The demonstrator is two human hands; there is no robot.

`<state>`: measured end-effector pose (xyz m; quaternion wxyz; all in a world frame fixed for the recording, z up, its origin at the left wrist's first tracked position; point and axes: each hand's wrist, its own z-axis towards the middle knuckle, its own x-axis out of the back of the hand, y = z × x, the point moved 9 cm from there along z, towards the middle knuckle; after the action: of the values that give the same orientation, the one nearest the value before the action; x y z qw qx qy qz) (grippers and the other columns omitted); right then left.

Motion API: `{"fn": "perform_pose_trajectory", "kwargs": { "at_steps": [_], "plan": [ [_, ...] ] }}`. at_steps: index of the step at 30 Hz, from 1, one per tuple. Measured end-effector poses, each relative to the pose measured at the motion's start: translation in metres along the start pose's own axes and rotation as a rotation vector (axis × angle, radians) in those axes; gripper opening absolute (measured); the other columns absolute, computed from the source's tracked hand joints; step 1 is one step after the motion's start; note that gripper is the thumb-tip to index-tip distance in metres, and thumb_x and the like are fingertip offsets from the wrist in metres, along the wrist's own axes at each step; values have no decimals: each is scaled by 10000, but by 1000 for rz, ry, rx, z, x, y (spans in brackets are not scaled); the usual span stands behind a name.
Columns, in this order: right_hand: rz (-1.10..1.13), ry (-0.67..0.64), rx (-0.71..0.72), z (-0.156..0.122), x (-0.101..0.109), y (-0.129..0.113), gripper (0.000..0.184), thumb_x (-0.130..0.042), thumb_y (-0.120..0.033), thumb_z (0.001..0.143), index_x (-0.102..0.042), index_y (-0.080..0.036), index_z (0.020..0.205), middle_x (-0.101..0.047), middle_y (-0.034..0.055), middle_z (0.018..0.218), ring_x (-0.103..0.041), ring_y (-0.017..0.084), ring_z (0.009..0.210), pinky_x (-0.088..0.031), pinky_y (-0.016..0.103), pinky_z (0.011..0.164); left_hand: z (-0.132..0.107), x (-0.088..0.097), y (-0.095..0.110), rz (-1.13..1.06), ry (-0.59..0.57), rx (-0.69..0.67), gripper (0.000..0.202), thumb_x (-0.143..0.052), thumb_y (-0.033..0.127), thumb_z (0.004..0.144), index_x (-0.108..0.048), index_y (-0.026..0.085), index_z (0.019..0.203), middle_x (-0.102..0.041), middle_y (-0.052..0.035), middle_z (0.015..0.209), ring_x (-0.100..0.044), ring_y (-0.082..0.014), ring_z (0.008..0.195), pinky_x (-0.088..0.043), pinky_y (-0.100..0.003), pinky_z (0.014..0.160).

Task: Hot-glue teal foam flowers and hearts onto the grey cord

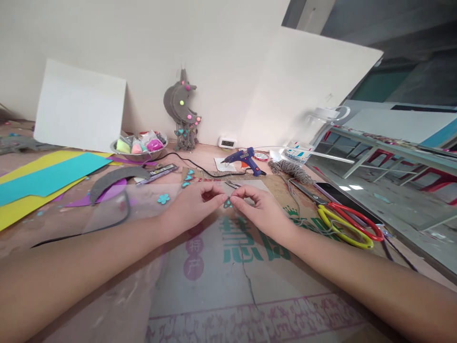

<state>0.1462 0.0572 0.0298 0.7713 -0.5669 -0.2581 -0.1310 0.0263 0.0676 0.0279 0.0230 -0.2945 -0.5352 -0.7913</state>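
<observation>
My left hand (194, 204) and my right hand (256, 207) meet fingertip to fingertip over a printed cardboard sheet (228, 267). Both are pinched shut on a small teal cut-out piece (227, 204) held between them. The piece is mostly hidden by my fingers. A small metal tool (233, 185) lies just beyond my fingertips. A loose teal flower shape (163, 198) rests on the table to the left of my left hand.
A blue glue gun (244, 158) with a black cord, a twine bundle (289, 169), two pairs of scissors (344, 221), a phone (339, 195), a bowl of coloured clay (139, 145), teal and yellow sheets (43, 181), a grey felt arc (114, 178) and a grey moon decoration (183, 107) surround the work spot.
</observation>
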Motion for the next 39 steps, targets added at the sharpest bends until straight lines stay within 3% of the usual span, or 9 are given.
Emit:
{"fn": "perform_pose_trajectory", "kwargs": {
  "at_steps": [5, 12, 16, 20, 26, 35, 39],
  "plan": [
    [5, -11, 5, 0, -1, 0, 174, -533, -325, 817, -564, -171, 743, -507, -26, 628, -435, 92, 543, -364, 216, 500, 1, -1, 3, 17, -5, -60, 207, -454, 291, 825, -596, 175, 730, -595, 26, 692, -511, -109, 637, -387, -224, 584],
    [-23, -20, 19, 0, -1, 0, 162, -524, -313, 822, -580, -174, 759, -511, -23, 636, -447, 95, 561, -371, 216, 512, 0, 1, 1, 15, 8, -21, 223, -479, 332, 817, -605, 181, 711, -605, 22, 681, -519, -115, 615, -398, -236, 580],
    [-29, -8, 42, 0, -1, -3, 164, -530, -313, 818, -576, -175, 744, -514, -22, 633, -445, 94, 553, -377, 215, 512, 1, 6, -10, -46, 58, 47, 221, -534, 385, 792, -611, 179, 792, -619, 2, 749, -542, -127, 658, -415, -235, 583],
    [-9, 1, 34, 0, 0, -1, 177, -521, -335, 826, -562, -174, 765, -504, -24, 627, -428, 92, 534, -359, 211, 486, 3, 13, -13, -82, 125, 23, 304, -460, 447, 837, -570, 166, 879, -608, -16, 784, -551, -134, 711, -433, -243, 626],
    [0, 9, 38, -1, 1, 1, 177, -527, -336, 826, -570, -172, 775, -510, -22, 635, -437, 95, 548, -364, 214, 506, 1, 3, 0, -66, 17, -17, 241, -506, 382, 811, -650, 191, 839, -653, -4, 826, -571, -138, 744, -439, -246, 672],
    [-8, -29, 85, -1, -1, -4, 226, -484, -356, 860, -573, -172, 762, -561, -2, 691, -507, 111, 630, -414, 225, 576, 1, 1, 0, -20, 26, -10, 205, -492, 317, 797, -614, 175, 715, -630, 19, 714, -536, -111, 618, -415, -229, 589],
    [-7, -22, 46, -1, -1, -1, 186, -527, -346, 828, -569, -177, 763, -527, -17, 648, -468, 103, 573, -377, 217, 513, 2, -1, -4, -19, -1, -7, 217, -497, 344, 801, -617, 175, 736, -623, 15, 711, -520, -108, 598, -401, -223, 556]
  ]
}}
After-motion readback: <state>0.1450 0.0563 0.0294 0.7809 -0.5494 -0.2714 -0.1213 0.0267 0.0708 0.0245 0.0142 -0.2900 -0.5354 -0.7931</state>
